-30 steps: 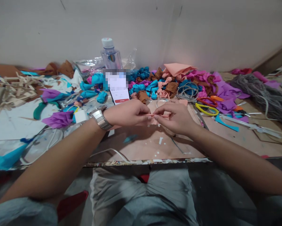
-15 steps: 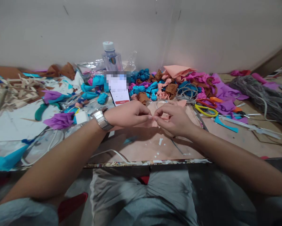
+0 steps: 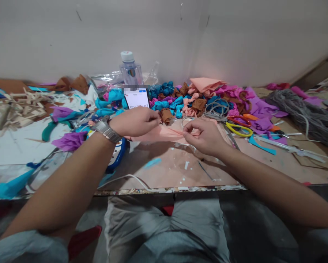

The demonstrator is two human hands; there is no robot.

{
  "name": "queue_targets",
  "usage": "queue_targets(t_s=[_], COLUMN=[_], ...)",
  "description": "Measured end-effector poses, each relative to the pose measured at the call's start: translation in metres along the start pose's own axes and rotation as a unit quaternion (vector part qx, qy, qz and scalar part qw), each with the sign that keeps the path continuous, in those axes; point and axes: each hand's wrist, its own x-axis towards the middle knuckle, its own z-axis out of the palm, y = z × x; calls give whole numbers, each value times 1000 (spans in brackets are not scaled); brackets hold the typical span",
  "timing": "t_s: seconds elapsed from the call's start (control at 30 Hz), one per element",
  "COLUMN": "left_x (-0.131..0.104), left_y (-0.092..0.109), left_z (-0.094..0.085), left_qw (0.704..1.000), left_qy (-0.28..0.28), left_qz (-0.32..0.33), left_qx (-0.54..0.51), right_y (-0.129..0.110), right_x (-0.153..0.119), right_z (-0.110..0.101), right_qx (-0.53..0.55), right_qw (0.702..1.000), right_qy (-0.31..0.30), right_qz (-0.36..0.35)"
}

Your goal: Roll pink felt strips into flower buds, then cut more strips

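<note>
Craft workshop, scrap-flecked brown worktable, heaped twists of blue, brown and pink paper beyond the right hand, pale split wooden sticks left of the left hand, yellow-handled scissors and seemingly grey stranded cord, blurred, right of both.

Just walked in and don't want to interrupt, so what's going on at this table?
Someone is handling a peach sheet at a cluttered table. The right hand pinches a gathered part of it. The left hand is over the sheet's left part, fingers curled; whether it holds anything can't be made out. Beyond the left hand are a phone and a bottle, with a heap of crumpled coloured pieces to their right.
</note>
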Motion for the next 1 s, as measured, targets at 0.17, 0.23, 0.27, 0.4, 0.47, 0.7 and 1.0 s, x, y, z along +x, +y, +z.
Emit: queue_targets(t_s=[0.17,0.23,0.27,0.4,0.47,0.7,1.0], left_x=[0,0,0,0,0,-1,-1], left_y=[16,21,24,29,29,20,22], left_z=[13,18,21,25,25,21,23], left_qw=[995,989,985,982,986,994,995], left_qy=[-21,-53,-67,-66,-55,-44,-4], left_qz=[87,112,124,140,140,93,69], left_qx=[-49,-83,-101,-108,-77,30,74], right_y=[-3,-5,-5,-6,-5,-3,-5], right_x=[-2,-2,-2,-3,-4,-4,-3], right_z=[2,3,3,3,3,5,6], right_qx=[8,5,5,5,4,9,12], right_qw=[999,999,999,999,999,1000,999], right_qy=[-31,-40,-42,-40,-41,-21,-40], right_qz=[-20,-26,-27,-26,-26,-6,21])
